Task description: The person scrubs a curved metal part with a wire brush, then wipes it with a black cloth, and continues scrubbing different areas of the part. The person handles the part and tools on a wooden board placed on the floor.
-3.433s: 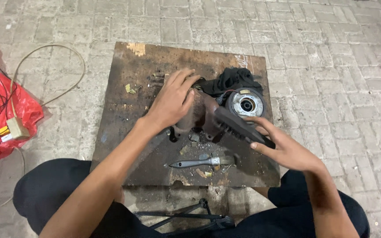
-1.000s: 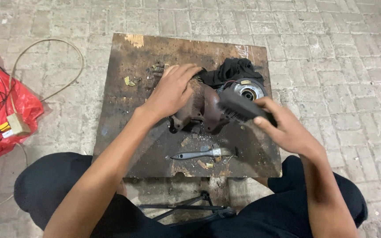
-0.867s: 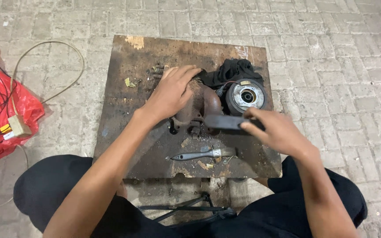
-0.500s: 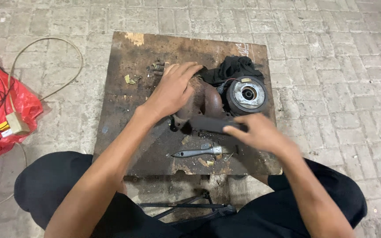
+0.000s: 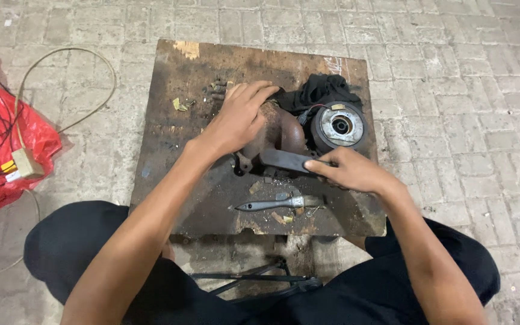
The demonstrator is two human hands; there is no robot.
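My left hand [image 5: 236,119] presses flat on a rusty brown metal part [image 5: 281,131] in the middle of a stained wooden board [image 5: 176,174]. My right hand [image 5: 353,171] grips the handle end of a dark flat tool [image 5: 284,160], whose other end reaches the lower edge of the rusty part. A round grey disc-shaped unit [image 5: 338,126] sits just right of the part, with a black cloth [image 5: 320,90] behind it. A small screwdriver-like tool [image 5: 269,204] lies on the board in front of my hands.
A red plastic bag [image 5: 1,138] with wires and a small beige box [image 5: 22,164] lies at the left, a cable [image 5: 67,60] looping from it. Small bolts and scraps [image 5: 215,90] lie on the board's far side. Paving bricks surround the board; my legs frame its near edge.
My right hand has swung the dark tool from the upper right, beside the disc unit, down and left, so it now lies nearly level under the rusty part. The left hand stays put.
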